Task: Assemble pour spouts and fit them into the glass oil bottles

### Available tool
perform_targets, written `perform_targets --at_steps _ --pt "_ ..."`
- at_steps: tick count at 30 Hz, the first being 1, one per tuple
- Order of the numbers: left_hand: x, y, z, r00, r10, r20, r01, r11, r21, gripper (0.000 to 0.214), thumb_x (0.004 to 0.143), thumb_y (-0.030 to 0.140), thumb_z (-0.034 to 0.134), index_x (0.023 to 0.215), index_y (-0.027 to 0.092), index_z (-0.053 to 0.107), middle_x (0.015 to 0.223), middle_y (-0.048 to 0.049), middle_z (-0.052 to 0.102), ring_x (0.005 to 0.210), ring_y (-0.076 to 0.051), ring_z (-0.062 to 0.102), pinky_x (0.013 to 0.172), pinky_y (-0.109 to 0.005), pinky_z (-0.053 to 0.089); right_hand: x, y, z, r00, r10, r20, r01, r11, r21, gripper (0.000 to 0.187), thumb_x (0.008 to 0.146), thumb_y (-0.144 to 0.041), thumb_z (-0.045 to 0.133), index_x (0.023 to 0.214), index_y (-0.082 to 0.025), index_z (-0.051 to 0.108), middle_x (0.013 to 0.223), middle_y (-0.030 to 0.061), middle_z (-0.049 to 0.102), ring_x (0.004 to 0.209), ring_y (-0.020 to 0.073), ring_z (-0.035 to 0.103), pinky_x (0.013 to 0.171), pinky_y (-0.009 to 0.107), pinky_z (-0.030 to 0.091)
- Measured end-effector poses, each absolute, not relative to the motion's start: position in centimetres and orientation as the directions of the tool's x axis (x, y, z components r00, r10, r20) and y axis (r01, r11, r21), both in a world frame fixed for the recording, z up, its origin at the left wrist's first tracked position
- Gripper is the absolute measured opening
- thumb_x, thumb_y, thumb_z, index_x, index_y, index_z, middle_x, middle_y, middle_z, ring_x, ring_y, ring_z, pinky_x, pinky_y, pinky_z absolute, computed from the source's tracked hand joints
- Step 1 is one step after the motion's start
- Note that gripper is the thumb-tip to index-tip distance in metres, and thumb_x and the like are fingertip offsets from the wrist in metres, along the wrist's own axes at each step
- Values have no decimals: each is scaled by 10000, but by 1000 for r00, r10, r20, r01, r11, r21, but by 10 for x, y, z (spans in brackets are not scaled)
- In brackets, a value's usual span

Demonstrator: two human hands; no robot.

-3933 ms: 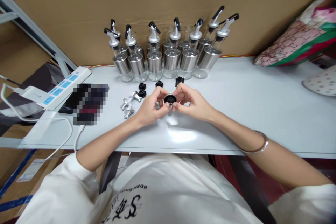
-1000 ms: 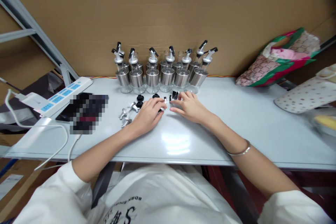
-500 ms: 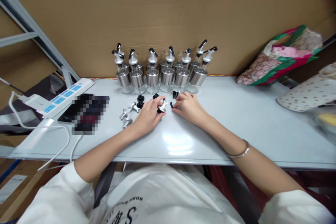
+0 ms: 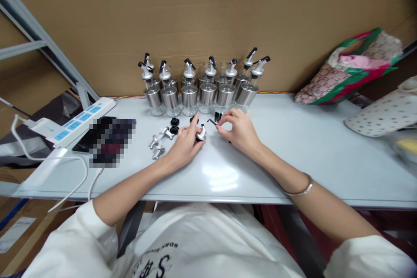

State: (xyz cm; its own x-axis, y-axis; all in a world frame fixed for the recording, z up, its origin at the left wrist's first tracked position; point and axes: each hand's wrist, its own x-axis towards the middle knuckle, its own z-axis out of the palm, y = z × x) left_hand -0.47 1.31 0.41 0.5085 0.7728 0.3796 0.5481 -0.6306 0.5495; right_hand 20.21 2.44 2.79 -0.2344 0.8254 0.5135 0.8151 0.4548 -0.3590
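1. Landmark: the row of glass-and-steel dispenser bottles [image 4: 202, 91] with silver pourer tops. It stands at the back of the pale grey counter [image 4: 293, 156], against the cardboard wall.
2. Left hand [image 4: 184, 145]: just in front of the row's middle. Its fingers [image 4: 191, 129] are closed narrow round a silver metal pourer spout [image 4: 201, 134] with a round black base. The base faces down and the nozzle tilts up and to the right. Can't tell if the base touches the counter.
3. Right hand [image 4: 236, 132]: in front of the row's right half. Thumb and forefinger are pinched on a small black plastic lever piece [image 4: 213, 122]; the other fingers are loosely curled.
4. Key relation: the lever piece sits just right of the pourer spout and slightly nearer the bottles, a small gap apart. Its long axis runs roughly left-right, with the free end pointing at the nozzle. Each hand holds one part, at nearly the same height.
5. Between the right hand and the row: a small heap of black lever parts [image 4: 217, 116].
6. In front of the row's left half: black rubber ring gaskets [image 4: 175, 121], with loose silver spouts [image 4: 157, 142] further out.
7. Well left of the row: a white power strip with blue sockets [image 4: 81, 115]. Well right: a patterned fabric bag [image 4: 348, 69].
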Motion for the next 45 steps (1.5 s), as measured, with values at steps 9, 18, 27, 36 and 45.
perform_targets --at_steps 9,18,27,36,45 --pt "-3 12 7 516 791 329 572 -604 555 938 844 181 562 1498 249 -106 1039 -51 629 1085 -220 569 1073 -492 252 197 18 27 -292 724 625 663 625 -413 100 813 -192 634 714 -203 639 730 5 734 640 172 651 724 318 447" --pt "-4 13 4 523 782 340 568 -617 545 890 832 211 587 1508 245 9 1035 -45 627 1082 -224 563 1068 -489 259 198 20 27 -358 711 605 673 646 -361 92 803 -177 618 714 -200 622 690 5 700 644 170 639 738 316 445" --pt "-4 11 9 503 802 323 600 -593 537 803 849 227 561 1502 244 94 1035 -35 606 1062 -204 573 1104 -513 190 197 19 28 -403 669 625 632 697 -338 106 816 -182 606 712 -201 603 665 8 676 639 172 625 725 319 432" --pt "-5 12 9 502 785 363 596 -618 512 650 852 261 582 1440 213 310 1035 -54 625 1049 -224 577 1093 -487 239 195 16 28 -414 687 598 576 706 -412 79 816 -200 589 738 -197 595 713 19 690 674 175 632 732 321 445" --pt "-3 9 12 494 785 374 513 -611 604 580 835 262 619 1361 189 386 1039 -63 672 1104 -239 578 1106 -475 236 194 15 31 -414 698 584 561 701 -440 83 778 -207 558 709 -208 512 696 14 649 651 165 593 683 303 438"
